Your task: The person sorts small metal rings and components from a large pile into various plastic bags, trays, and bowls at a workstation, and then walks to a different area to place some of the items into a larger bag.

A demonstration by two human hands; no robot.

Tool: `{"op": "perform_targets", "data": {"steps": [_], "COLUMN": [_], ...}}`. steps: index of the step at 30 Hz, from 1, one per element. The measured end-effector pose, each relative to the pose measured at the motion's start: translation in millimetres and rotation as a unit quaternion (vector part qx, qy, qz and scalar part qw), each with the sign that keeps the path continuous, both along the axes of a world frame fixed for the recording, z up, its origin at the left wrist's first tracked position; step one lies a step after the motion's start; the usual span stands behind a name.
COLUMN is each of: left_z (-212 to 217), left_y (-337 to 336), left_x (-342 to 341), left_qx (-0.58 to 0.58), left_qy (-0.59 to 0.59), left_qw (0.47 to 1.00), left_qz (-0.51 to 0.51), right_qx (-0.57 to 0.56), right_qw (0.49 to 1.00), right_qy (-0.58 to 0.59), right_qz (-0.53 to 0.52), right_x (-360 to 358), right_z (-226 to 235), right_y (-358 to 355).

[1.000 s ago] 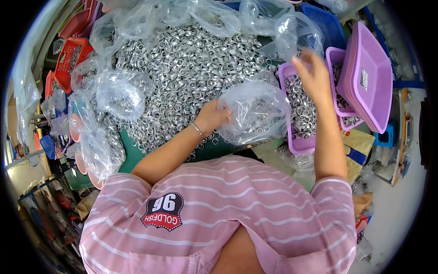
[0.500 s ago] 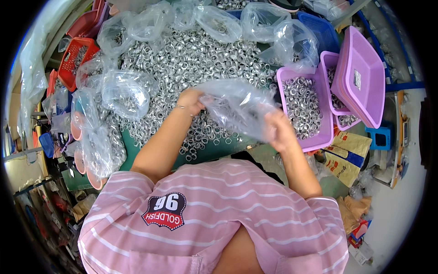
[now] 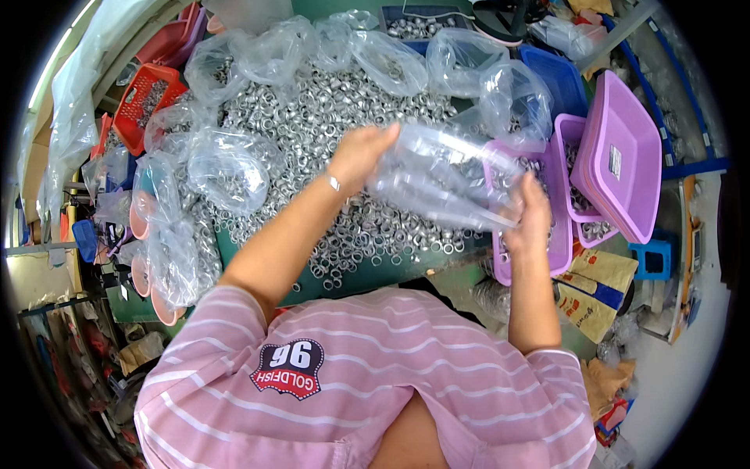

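Between my hands a clear plastic bag (image 3: 437,176) is stretched out, blurred by motion. My left hand (image 3: 362,159) is closed on its left end. Its right end is gripped by my right hand (image 3: 531,209), in front of a purple basin (image 3: 500,270) that holds metal rings. Beneath the bag spreads a wide heap of small silver metal rings (image 3: 312,133) on the green tabletop (image 3: 273,301). I cannot make out any rings inside the bag, since those behind it show through.
Open clear bags (image 3: 226,176) with rings line the heap's left and far sides. At the right stand stacked purple basins (image 3: 621,168) and a blue basket (image 3: 553,78). A red basket (image 3: 137,105) is at the far left, and a blue stool (image 3: 655,259) at the right.
Both hands have moved to the right with the bag, the left one slightly farther from me. The bag is now pulled out wider and partly covers the purple basin.
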State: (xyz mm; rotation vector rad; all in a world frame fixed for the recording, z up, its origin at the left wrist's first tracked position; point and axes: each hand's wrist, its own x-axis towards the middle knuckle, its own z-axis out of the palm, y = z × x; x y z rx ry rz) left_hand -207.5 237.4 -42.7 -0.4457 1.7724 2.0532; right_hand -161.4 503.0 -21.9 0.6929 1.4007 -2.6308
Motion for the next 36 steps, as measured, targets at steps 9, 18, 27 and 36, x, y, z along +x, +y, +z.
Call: {"op": "perform_targets", "data": {"steps": [9,18,27,36], "left_z": [38.6,-69.5,-34.4,19.2], "left_y": [19.4,-29.3,5.4,-5.2], "left_x": [-96.8,-137.0,-224.7,-284.0], "left_qx": [-0.174,0.100,0.050,0.045], "left_qy": [0.301,-0.156,-0.018,-0.011], "left_qw": [0.936,0.962,0.978,0.984], "left_qz": [0.049,0.203,0.201,0.173], "right_qx": [-0.010,0.065,0.064,0.071], "right_qw": [0.987,0.991,0.996,0.996], "right_qy": [0.079,0.018,-0.016,-0.027], "right_qz": [-0.143,-0.111,-0.055,-0.052], "right_x": [-33.1,14.6,36.6,28.6], "right_z": [-23.6,-50.1,-50.7,-50.7], "right_y": [-19.5,-9.2,-23.9,-24.5]}}
